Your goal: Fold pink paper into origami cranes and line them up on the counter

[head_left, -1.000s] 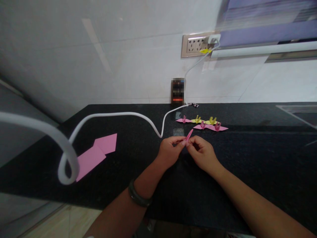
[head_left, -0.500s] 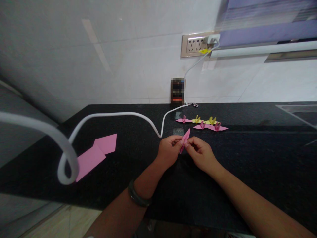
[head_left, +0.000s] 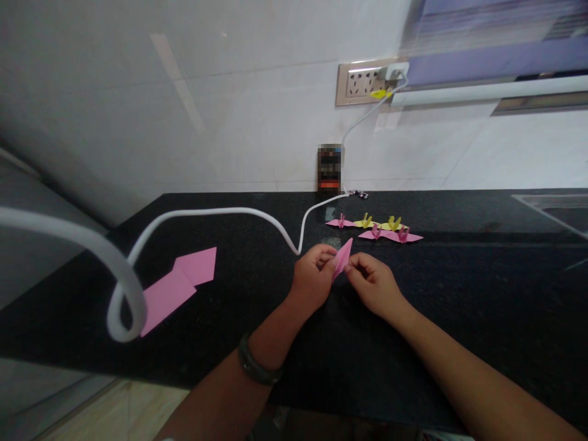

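A pink folded paper point(head_left: 342, 258), narrow and pointed at its upper end, is held up between both hands above the dark counter. My left hand point(head_left: 315, 275) pinches its left side, thumb on the near face. On the right edge, the thumb and fingertips of my right hand point(head_left: 373, 283) are closed at the paper. Beyond the hands stand several small paper cranes in two rows, among them a yellow crane point(head_left: 393, 224) and a pink crane point(head_left: 403, 236). Flat pink paper sheets point(head_left: 168, 297) lie to the left.
A thick white cable point(head_left: 239, 211) loops across the left side, close to the camera. A phone-like device point(head_left: 330, 168), blurred out, leans against the wall under a socket panel point(head_left: 362, 84) with a plugged-in charger point(head_left: 395, 71). A sink edge point(head_left: 551, 211) shows at right.
The pink folded paper has turned so that a broader flat face shows. My left fingers have shifted slightly on it; my right hand has barely moved.
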`<state>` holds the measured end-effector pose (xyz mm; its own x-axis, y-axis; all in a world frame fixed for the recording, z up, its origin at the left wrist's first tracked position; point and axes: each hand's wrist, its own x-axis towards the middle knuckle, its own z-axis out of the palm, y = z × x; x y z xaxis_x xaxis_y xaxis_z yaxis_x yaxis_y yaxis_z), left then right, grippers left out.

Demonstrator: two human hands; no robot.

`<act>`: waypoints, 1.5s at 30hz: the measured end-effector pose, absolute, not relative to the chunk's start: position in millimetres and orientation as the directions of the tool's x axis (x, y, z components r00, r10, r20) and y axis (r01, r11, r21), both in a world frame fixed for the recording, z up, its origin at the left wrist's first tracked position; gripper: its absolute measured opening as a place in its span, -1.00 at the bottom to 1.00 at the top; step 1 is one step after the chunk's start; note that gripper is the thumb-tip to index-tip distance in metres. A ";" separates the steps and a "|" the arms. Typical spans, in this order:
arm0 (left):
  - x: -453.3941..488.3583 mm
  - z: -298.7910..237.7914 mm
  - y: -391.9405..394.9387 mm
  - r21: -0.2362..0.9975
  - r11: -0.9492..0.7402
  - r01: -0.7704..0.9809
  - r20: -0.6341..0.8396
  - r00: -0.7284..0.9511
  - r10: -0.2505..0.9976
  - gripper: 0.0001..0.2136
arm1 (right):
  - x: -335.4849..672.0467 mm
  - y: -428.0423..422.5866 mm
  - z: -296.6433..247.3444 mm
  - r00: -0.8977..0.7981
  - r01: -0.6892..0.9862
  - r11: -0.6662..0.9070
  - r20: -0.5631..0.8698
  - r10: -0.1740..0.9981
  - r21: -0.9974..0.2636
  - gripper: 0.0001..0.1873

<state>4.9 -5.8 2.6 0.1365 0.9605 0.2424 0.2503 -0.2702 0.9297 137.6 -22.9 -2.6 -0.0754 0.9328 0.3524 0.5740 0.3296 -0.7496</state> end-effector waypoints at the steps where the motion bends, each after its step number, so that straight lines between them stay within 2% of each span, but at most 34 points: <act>1: 5.0 3.0 -5.9 0.927 -0.276 0.254 0.245 0.144 0.959 -0.84 | 137.7 -22.9 -2.4 -0.078 0.575 0.330 0.351 0.933 -0.749 -0.88; 4: 5.3 4.2 -6.4 0.922 -0.281 0.265 0.245 0.161 0.956 -0.85 | 137.9 -22.8 -2.7 -0.082 0.571 0.329 0.347 0.934 -0.752 -0.88; 9: 4.8 5.2 -7.3 0.921 -0.274 0.276 0.258 0.096 0.961 -0.85 | 137.9 -23.1 -2.7 -0.080 0.554 0.340 0.358 0.930 -0.760 -0.88; 13: 4.2 4.1 -6.9 0.901 -0.293 0.319 0.257 0.150 0.955 -0.88 | 137.6 -23.7 -2.1 -0.097 0.557 0.348 0.357 0.929 -0.754 -0.87; 23: 3.2 -0.9 -6.1 0.896 -0.309 0.319 0.249 0.214 0.944 -0.77 | 137.6 -23.2 -3.3 -0.087 0.544 0.341 0.353 0.932 -0.767 -0.86; 33: 2.9 -3.2 -4.9 0.894 -0.305 0.328 0.247 0.208 0.946 -0.75 | 139.1 -22.3 -5.8 -0.092 0.535 0.351 0.360 0.928 -0.768 -0.87; 38: 2.5 -1.0 -5.5 0.900 -0.300 0.317 0.247 0.196 0.949 -0.77 | 138.5 -23.4 -2.4 -0.120 0.462 0.335 0.317 0.941 -0.821 -0.85; 45: 0.9 1.0 -3.8 0.894 -0.301 0.331 0.251 0.184 0.950 -0.79 | 140.0 -20.5 -4.2 -0.132 0.301 0.228 0.196 0.972 -0.926 -0.81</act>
